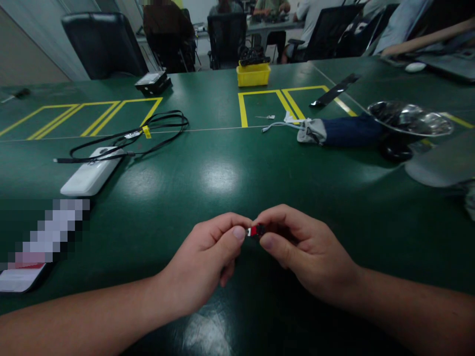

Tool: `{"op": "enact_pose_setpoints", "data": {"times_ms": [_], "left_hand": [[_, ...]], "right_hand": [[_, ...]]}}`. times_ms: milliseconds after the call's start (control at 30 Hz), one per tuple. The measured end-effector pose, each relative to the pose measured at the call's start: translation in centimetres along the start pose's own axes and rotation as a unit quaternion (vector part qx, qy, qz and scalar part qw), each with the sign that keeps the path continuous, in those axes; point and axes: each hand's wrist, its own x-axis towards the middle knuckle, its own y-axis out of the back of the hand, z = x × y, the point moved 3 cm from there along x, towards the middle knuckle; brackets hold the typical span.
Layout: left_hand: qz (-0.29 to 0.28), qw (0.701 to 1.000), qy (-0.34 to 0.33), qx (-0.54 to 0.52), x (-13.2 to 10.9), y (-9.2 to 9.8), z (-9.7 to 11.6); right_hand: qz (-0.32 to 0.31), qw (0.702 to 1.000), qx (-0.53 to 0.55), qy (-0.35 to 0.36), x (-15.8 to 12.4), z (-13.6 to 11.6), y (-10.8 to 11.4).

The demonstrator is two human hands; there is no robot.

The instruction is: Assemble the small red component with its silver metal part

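Observation:
Above the near middle of the green table, both hands meet at a small red-and-black piece with a silvery-white end (255, 231). It resembles a USB stick, though most of it is covered by fingers. My left hand (210, 259) pinches the pale end between thumb and forefinger. From the other side, my right hand (309, 252) has its thumb and fingers closed around the dark end. The remaining fingers of both hands are curled in and partly hidden.
At left lie a white power bank (91, 173), a looped black cable (163, 141) and a phone (22, 278). A yellow bin (253, 75) stands at the back. At right are a dark blue pouch (352, 131) and a shiny metal bowl (411, 118). People sit beyond.

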Motion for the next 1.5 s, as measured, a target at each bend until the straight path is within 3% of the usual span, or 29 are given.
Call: {"op": "enact_pose_setpoints", "data": {"times_ms": [300, 733, 1333, 1500], "left_hand": [[-0.016, 1.0, -0.005, 0.014, -0.22, 0.14, -0.09], [-0.015, 1.0, -0.012, -0.021, -0.03, 0.17, -0.16], [-0.038, 0.996, -0.063, -0.052, 0.09, 0.38, -0.27], [-0.038, 0.997, -0.055, -0.047, 0.0, 0.28, -0.26]], "right_hand": [[-0.001, 1.0, -0.014, 0.004, -0.07, 0.15, -0.08], [-0.019, 0.999, 0.047, -0.006, -0.17, 0.16, -0.34], [-0.003, 0.997, 0.041, 0.07, -0.18, 0.48, -0.29], [-0.007, 0.998, 0.034, 0.056, -0.15, 0.43, -0.3]]}}
